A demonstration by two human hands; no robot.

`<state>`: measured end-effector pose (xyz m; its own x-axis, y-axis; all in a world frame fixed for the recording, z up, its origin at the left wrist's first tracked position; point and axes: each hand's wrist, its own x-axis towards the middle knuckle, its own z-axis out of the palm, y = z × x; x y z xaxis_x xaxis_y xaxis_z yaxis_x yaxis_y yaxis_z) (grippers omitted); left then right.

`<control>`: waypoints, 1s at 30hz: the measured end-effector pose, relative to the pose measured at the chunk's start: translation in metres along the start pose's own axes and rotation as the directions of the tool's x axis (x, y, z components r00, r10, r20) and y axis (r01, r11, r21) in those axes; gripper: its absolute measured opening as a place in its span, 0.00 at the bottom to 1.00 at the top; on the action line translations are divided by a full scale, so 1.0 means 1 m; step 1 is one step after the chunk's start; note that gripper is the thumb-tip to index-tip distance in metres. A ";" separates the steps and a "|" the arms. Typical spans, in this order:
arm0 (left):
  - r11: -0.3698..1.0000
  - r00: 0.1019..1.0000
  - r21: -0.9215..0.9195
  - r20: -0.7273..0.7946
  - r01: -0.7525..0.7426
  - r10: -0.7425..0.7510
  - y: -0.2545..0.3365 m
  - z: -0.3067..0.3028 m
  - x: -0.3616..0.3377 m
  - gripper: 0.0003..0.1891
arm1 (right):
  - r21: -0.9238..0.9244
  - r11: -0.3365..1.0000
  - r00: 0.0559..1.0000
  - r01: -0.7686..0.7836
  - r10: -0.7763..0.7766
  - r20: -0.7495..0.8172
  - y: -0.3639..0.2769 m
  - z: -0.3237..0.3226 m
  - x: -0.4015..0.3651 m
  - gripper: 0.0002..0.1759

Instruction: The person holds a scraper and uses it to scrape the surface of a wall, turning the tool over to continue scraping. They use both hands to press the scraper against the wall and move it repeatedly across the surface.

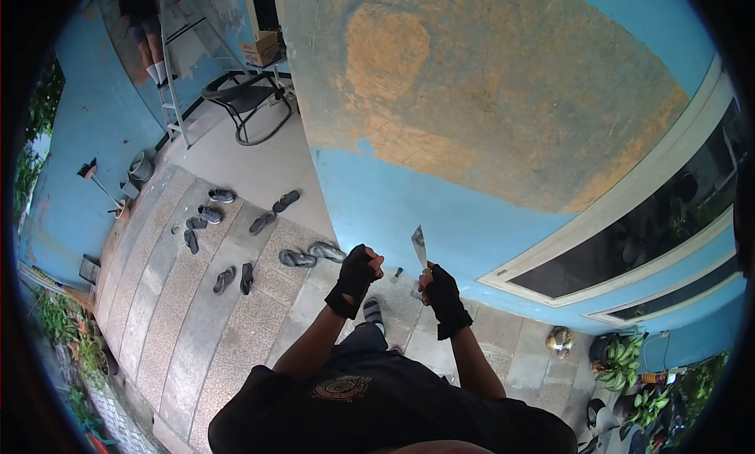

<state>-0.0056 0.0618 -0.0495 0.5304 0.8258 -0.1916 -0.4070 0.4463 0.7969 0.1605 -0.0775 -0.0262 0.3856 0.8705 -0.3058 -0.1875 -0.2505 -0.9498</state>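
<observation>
A putty knife (420, 246) with a flared metal blade is held in my right hand (444, 297), its blade pointing up in front of the wall. My right fingers are wrapped round its handle. My left hand (358, 279) is a closed fist a little apart to the left, and no object shows in it. Black fingerless gloves cover both hands. Ahead of them, the blue wall (393, 202) has a large bare patch (487, 100) of grey and tan where the paint is gone.
Several sandals (297, 258) and shoes (210, 213) lie on the tiled floor (181, 297). A framed window (629, 242) is at right, above potted plants (621, 360). Back left, a person (144, 22) stands at a ladder (173, 100), near a chair (248, 99) and cardboard box (261, 50).
</observation>
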 end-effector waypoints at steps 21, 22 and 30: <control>0.999 0.974 -0.051 0.226 0.019 -0.007 0.101 -0.064 0.022 0.11 | 0.119 0.987 0.982 0.105 -0.084 -0.171 -0.029 0.104 0.026 0.27; 0.999 0.975 -0.025 0.222 -0.020 0.025 0.107 -0.073 0.027 0.11 | 0.111 0.988 0.984 0.108 -0.090 -0.154 -0.033 0.115 0.032 0.27; 0.948 0.946 0.159 0.216 -0.276 0.240 0.126 -0.099 0.058 0.12 | 0.071 0.989 0.983 0.131 -0.121 -0.136 -0.042 0.161 0.055 0.28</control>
<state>-0.0997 0.2002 -0.0175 0.5652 0.8140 0.1336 -0.4140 0.1399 0.8995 0.0438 0.0492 0.0078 0.5246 0.8288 -0.1948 -0.1990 -0.1032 -0.9746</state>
